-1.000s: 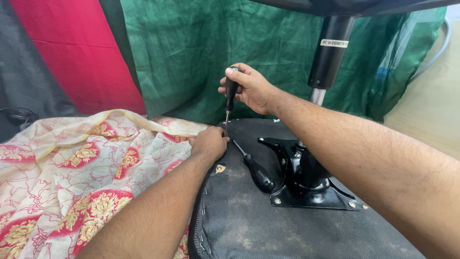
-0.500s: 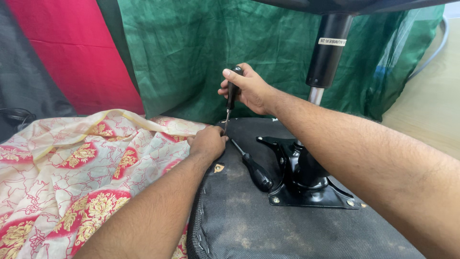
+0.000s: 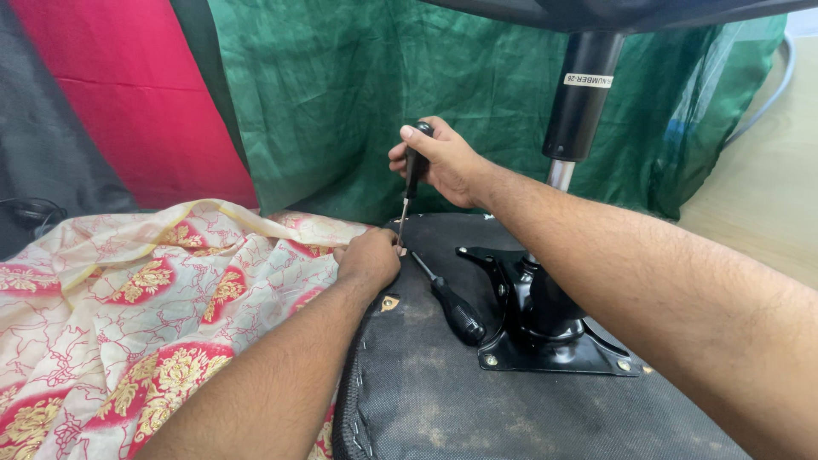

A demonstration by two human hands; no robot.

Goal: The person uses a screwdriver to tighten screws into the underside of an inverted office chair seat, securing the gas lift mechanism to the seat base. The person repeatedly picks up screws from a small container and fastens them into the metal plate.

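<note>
My right hand (image 3: 443, 162) grips the black handle of a screwdriver (image 3: 412, 175) held upright, its metal tip pointing down at the edge of the upturned black chair seat (image 3: 443, 392). My left hand (image 3: 368, 258) rests closed at that same seat edge, right beside the screwdriver tip, fingers curled on the seat rim. A second black-handled screwdriver (image 3: 452, 302) lies flat on the seat between my left hand and the black metal chair mechanism plate (image 3: 554, 336).
A black gas-lift column (image 3: 581, 94) rises from the mechanism. A cream and red floral cloth (image 3: 145, 290) lies at the left. Green (image 3: 383, 94) and red (image 3: 119, 94) fabrics hang behind. A pale floor (image 3: 767, 187) shows at the right.
My right hand has shifted slightly on the upright screwdriver. My left hand stays at the seat edge.
</note>
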